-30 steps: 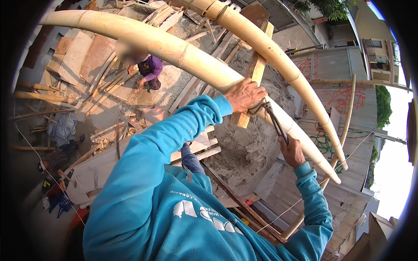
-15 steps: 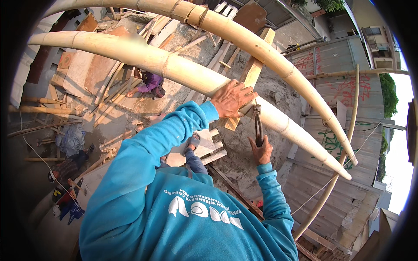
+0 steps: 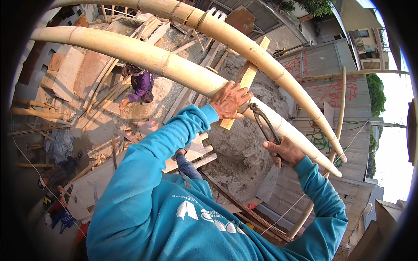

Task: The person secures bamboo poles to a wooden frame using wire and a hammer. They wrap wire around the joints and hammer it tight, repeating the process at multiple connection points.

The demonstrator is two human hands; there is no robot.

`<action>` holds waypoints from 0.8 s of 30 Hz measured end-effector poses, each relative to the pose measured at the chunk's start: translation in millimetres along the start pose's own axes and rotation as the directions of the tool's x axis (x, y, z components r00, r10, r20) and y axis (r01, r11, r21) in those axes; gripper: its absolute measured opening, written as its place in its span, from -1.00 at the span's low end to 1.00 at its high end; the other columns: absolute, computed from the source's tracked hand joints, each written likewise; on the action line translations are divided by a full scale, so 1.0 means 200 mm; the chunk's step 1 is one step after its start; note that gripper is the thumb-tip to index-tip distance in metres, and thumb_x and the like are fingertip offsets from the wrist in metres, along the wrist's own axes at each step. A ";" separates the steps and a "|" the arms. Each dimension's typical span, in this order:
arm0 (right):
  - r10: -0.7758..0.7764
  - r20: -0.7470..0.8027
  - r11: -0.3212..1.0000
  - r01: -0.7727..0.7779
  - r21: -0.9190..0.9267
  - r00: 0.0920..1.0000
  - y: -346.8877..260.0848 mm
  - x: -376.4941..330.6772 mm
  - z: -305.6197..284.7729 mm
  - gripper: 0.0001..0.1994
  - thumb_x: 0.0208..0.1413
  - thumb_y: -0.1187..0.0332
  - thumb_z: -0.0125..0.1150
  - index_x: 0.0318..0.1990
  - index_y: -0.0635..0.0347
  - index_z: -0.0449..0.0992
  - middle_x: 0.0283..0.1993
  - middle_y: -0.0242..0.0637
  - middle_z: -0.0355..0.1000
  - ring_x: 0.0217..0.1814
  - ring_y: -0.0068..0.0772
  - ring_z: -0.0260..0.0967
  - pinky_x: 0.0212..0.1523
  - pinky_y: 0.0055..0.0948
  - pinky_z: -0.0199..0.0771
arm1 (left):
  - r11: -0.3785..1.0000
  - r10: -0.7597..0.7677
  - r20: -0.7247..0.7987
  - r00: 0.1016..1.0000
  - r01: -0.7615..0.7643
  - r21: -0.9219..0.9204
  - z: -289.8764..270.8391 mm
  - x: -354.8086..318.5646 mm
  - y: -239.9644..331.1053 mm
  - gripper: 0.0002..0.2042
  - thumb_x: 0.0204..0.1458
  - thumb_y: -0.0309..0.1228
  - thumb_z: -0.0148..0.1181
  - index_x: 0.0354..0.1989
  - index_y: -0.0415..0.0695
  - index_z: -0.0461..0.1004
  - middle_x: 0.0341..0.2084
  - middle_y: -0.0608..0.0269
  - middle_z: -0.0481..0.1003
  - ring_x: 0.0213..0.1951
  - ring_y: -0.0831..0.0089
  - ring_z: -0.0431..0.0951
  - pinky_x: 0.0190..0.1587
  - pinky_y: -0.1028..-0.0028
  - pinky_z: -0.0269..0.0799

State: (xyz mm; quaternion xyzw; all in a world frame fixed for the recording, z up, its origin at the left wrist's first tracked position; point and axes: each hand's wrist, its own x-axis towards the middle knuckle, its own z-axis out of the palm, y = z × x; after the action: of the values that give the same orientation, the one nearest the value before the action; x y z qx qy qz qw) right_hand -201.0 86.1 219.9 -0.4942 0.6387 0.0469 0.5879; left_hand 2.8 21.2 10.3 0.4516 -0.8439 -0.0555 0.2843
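Observation:
My left hand (image 3: 230, 101) is wrapped over the top of the nearer thick bamboo pole (image 3: 187, 71), close to where it crosses a squared wooden beam (image 3: 247, 76). In my right hand (image 3: 287, 152) is a pair of dark metal pincers (image 3: 266, 122), gripped by the handles. Their jaws meet the pole just right of my left fingertips. What the jaws bite on is too small to make out. A second bamboo pole (image 3: 244, 45) runs beyond the first and rests across the same beam.
A thinner upright bamboo pole (image 3: 339, 113) stands at the right by a corrugated metal fence (image 3: 313, 69). Below lie grey sand (image 3: 239, 152) and scattered boards (image 3: 87, 74). A person in purple (image 3: 141, 85) crouches at the left. A thin string (image 3: 287, 211) slants across the lower right.
My right hand has swung right and slightly down, turning the pincers from nearly upright to a slant. The left hand stays on the pole. The view has shifted a little.

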 end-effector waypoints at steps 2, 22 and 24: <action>0.050 -0.111 0.929 -0.087 -0.361 0.993 -0.06 -0.03 -0.08 -0.53 0.08 0.25 0.43 -0.10 0.45 0.35 -0.64 -0.29 0.36 -0.74 -0.49 0.39 -0.81 -0.40 0.34 | 1.000 0.014 -0.025 1.000 -0.013 0.021 0.02 0.01 0.02 -0.13 -0.24 0.13 0.47 0.29 0.04 0.32 0.14 0.21 0.38 0.17 0.21 0.37 0.30 0.05 0.19; -0.426 -0.136 0.278 -0.013 -0.961 0.894 0.03 0.12 -0.35 -0.70 0.23 0.16 0.20 -0.26 0.27 0.46 -0.38 0.06 0.51 -0.32 0.16 0.50 -0.28 -0.02 0.49 | 1.000 0.006 -0.101 0.995 -0.005 0.012 0.05 -0.02 -0.01 -0.11 -0.27 0.06 0.52 0.29 0.00 0.31 0.14 0.21 0.37 0.17 0.20 0.37 0.29 0.10 0.23; -0.614 -0.151 0.361 0.105 -0.927 0.775 0.30 0.20 -0.36 -0.68 0.23 0.13 0.22 -0.23 0.26 0.46 -0.34 0.03 0.52 -0.27 0.15 0.50 -0.27 -0.03 0.48 | 1.000 0.011 -0.092 0.996 -0.011 -0.002 0.01 -0.02 0.00 -0.12 -0.27 0.05 0.53 0.28 0.00 0.32 0.14 0.22 0.38 0.17 0.20 0.37 0.30 0.10 0.22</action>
State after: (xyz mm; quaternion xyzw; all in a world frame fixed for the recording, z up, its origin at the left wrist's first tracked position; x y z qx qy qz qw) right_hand -284.8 46.7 178.1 -0.8505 0.5103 0.1117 0.0609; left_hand 4.4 24.8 7.2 0.4488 -0.8323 -0.0343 0.3235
